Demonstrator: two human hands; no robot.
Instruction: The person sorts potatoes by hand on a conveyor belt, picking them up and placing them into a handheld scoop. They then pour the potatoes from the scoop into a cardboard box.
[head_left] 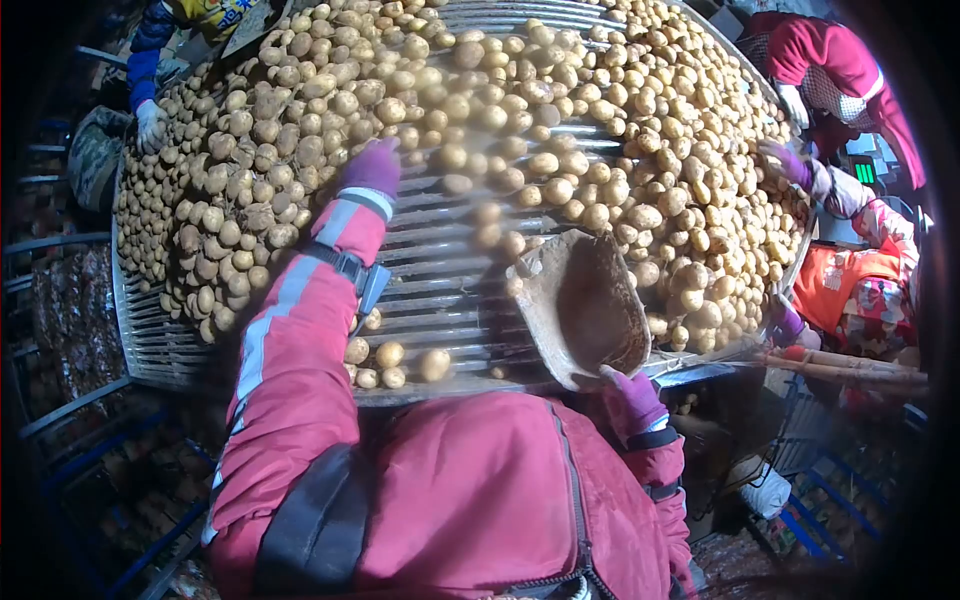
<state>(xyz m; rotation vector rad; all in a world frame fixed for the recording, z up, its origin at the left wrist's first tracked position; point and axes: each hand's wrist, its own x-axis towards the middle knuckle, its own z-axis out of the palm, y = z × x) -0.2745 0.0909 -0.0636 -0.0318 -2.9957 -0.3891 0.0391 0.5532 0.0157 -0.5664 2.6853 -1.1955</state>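
My left hand (pixel 372 168), in a purple glove, reaches far out over the slatted table (pixel 430 270), right at the edge of a heap of potatoes (pixel 290 130). Its fingers are blurred and partly turned away, so I cannot tell whether they are open or closed. My right hand (pixel 632 402), also purple-gloved, grips the near end of a worn, dirty scoop (pixel 600 310) close to my body. The scoop's wide mouth faces the potatoes, and no potatoes show inside it. Several loose potatoes (pixel 390 355) lie on the slats below my left forearm.
More potatoes (pixel 690 190) are heaped on the right. At the upper left a co-worker's white-gloved hand (pixel 150 127) touches the heap. Co-workers at the right edge reach in, one with a purple glove (pixel 785 165). Bamboo poles (pixel 850 366) jut out at the lower right.
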